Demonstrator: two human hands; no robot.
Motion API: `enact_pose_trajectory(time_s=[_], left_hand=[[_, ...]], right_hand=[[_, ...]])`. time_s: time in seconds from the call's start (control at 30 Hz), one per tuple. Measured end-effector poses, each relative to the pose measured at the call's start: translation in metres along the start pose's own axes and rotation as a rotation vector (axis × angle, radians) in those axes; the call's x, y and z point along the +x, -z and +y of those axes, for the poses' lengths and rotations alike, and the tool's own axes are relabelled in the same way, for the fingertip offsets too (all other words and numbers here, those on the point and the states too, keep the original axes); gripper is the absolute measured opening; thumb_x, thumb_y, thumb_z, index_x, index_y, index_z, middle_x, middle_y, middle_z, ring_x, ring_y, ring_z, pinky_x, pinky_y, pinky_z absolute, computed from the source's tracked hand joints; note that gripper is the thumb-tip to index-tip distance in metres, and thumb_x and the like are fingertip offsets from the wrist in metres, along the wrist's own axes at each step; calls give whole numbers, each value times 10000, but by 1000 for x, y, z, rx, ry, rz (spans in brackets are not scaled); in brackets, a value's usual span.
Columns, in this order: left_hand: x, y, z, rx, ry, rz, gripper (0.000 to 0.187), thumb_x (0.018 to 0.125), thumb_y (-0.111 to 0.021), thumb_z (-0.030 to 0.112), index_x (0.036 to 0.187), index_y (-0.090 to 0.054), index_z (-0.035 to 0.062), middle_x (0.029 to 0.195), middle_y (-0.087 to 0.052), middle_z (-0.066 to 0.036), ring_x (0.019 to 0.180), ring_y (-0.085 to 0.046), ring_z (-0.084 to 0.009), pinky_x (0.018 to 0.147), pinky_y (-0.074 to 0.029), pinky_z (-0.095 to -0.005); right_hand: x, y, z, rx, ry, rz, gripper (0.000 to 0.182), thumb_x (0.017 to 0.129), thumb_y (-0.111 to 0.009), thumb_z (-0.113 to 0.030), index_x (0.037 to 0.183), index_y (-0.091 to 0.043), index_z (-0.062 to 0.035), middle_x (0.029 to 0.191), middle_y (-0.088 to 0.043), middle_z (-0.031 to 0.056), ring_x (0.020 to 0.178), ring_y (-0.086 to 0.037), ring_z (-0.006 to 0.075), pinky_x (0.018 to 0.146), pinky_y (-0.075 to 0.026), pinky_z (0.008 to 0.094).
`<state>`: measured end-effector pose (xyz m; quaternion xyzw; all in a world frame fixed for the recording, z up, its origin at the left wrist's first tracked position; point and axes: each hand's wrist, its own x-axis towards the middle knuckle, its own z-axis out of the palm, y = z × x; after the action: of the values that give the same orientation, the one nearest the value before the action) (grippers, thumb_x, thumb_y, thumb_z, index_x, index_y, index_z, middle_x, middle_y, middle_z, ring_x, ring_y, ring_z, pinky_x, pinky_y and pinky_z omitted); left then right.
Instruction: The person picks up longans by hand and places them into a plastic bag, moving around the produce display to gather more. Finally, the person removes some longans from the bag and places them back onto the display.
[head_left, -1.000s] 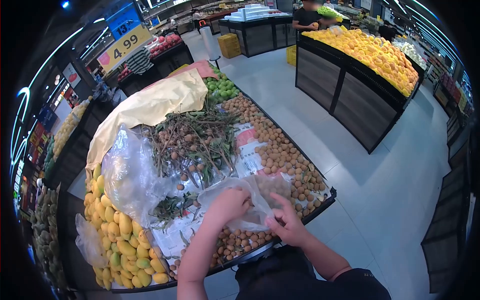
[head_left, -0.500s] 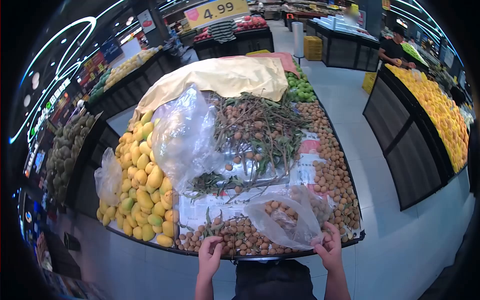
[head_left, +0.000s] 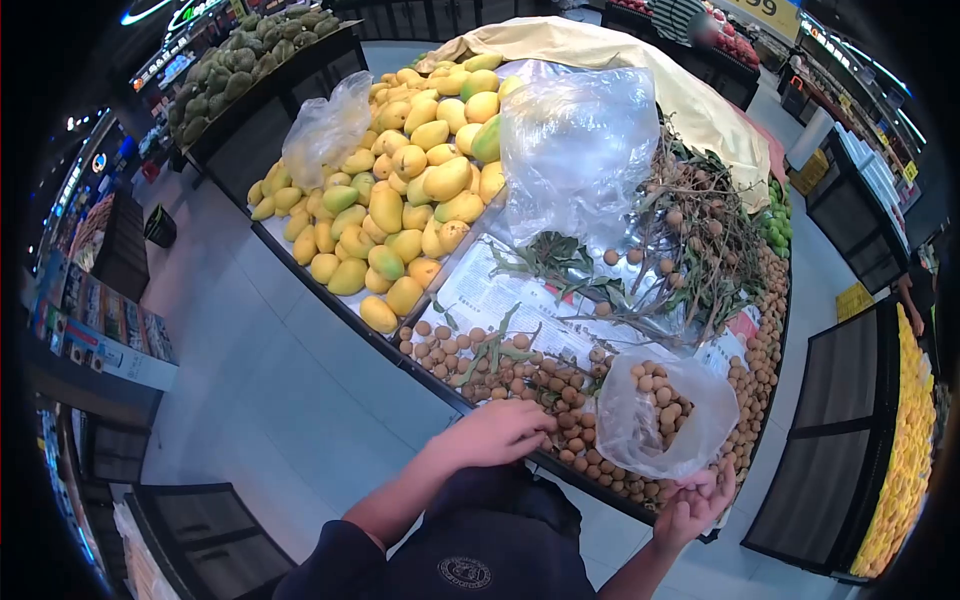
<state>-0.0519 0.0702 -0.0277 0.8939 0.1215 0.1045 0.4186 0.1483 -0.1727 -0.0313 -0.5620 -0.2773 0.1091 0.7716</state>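
Brown longans lie loose along the front of the display table. My left hand is at their near edge, its fingers bent together with the tips against the fruit; what they hold, if anything, is hidden. A clear plastic bag, its mouth spread, rests on the longans at the right and has several longans inside. My right hand is closed at the near rim of this bag, thumb and fingers pinching the plastic. Leafy longan branches are heaped behind the bag.
Yellow mangoes fill the table's left side, with a crumpled clear bag on them. A large plastic bag and newspaper lie in the middle. Durians stand far left, and a stand of orange-yellow fruit is at the right.
The view has turned left and down. My left hand has reached to the longans at the front edge. The bag's mouth now gapes wider, showing longans inside; my right hand stays at its rim.
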Motion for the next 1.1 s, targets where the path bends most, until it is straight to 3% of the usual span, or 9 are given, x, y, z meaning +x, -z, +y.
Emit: enact_pose_trajectory(time_s=[0.2, 0.27, 0.33, 0.37, 0.53, 0.8, 0.93, 1.0, 1.1], left_hand=[[-29, 71, -85, 248, 412, 222, 182, 835, -608, 177, 977, -624, 65, 882, -607, -122, 856, -611, -312, 742, -499, -420], [-30, 83, -117, 348, 415, 225, 207, 814, -629, 175, 990, -617, 66, 915, -599, -123, 876, -607, -314, 742, -498, -422], [-26, 90, -141, 445, 414, 190, 236, 802, -644, 168, 1016, -616, 70, 947, -582, -123, 913, -600, -317, 755, -500, -425], [-19, 93, -141, 434, 472, 132, 260, 792, -657, 163, 1036, -625, 76, 984, -567, -121, 946, -592, -322, 787, -504, -422], [-8, 92, -156, 325, 316, 145, 287, 779, -659, 166, 1054, -624, 90, 1023, -555, -110, 960, -588, -326, 806, -511, -422], [2, 100, -162, 440, 176, -68, 297, 770, -663, 190, 1048, -615, 98, 1012, -566, -91, 985, -567, -316, 829, -494, -414], [0, 108, -173, 381, 116, -67, 295, 791, -672, 224, 1050, -616, 94, 1007, -564, -85, 993, -566, -306, 828, -494, -409], [-1, 111, -175, 342, 88, -60, 266, 788, -679, 205, 1019, -626, 86, 1024, -562, -80, 974, -565, -301, 788, -506, -412], [-3, 116, -172, 287, 82, -67, 276, 783, -692, 188, 1028, -623, 81, 1032, -562, -89, 975, -566, -303, 788, -504, -404]], right_hand=[[-34, -12, 7, -31, 8, 265, 693, 820, -635, -184, 1405, -299, -20, 850, -522, 65, 657, -471, 121, 554, -418, 229], [-45, -20, 8, -49, 33, 288, 612, 849, -619, -150, 1374, -334, -17, 826, -522, 58, 652, -467, 119, 551, -409, 223], [-55, -31, 7, -65, -2, 336, 530, 854, -502, -19, 1363, -359, -10, 837, -513, 55, 661, -461, 119, 574, -409, 230], [-60, -36, 9, -75, 0, 350, 530, 854, -502, -19, 1363, -359, -10, 837, -513, 55, 661, -461, 119, 574, -409, 230], [-81, -69, 16, -132, -65, 419, 442, 882, -495, 4, 1316, -415, -10, 839, -517, 51, 672, -457, 106, 587, -409, 227], [-117, -122, 36, -229, -106, 467, 402, 885, -546, 27, 1274, -453, -17, 859, -528, 48, 707, -474, 98, 633, -424, 223], [-127, -138, 46, -240, -281, 504, 393, 878, -566, 48, 1254, -479, -24, 873, -535, 38, 742, -501, 98, 669, -442, 219], [-129, -144, 50, -293, -455, 402, 367, 885, -579, 30, 1239, -492, -19, 894, -549, 32, 765, -518, 94, 681, -442, 212], [-126, -148, 61, -499, -457, 284, 260, 877, -600, 11, 1132, -577, -31, 909, -575, 34, 765, -530, 83, 666, -446, 225]])
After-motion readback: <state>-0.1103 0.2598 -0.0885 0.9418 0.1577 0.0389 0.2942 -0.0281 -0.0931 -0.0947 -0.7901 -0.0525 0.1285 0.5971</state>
